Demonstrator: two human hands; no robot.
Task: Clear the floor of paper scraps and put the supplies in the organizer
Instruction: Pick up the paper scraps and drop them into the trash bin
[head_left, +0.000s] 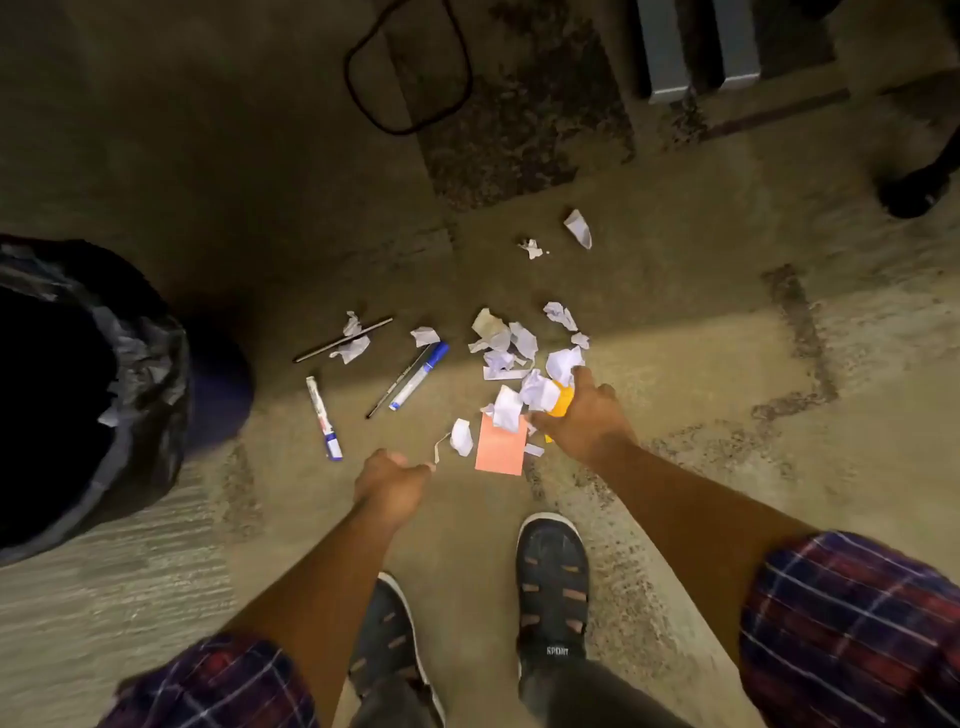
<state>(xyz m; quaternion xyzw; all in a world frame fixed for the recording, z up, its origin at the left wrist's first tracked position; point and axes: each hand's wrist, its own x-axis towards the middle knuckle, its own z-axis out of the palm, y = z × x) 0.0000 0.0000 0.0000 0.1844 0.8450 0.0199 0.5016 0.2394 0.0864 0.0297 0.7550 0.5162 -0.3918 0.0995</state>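
Below, right grip around scraps

I read this as an office or similar workroom. Indicators: carpet-tile floor, lined bin, markers and pens among paper scraps, a loose cable, grey metal furniture legs.

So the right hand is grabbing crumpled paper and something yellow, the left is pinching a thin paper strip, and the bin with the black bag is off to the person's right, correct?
Not quite. The head view shows the bin with the black bag on the person's left, not right. The rest holds: the right hand grips crumpled paper and something yellow, and the left hand pinches a thin paper strip.
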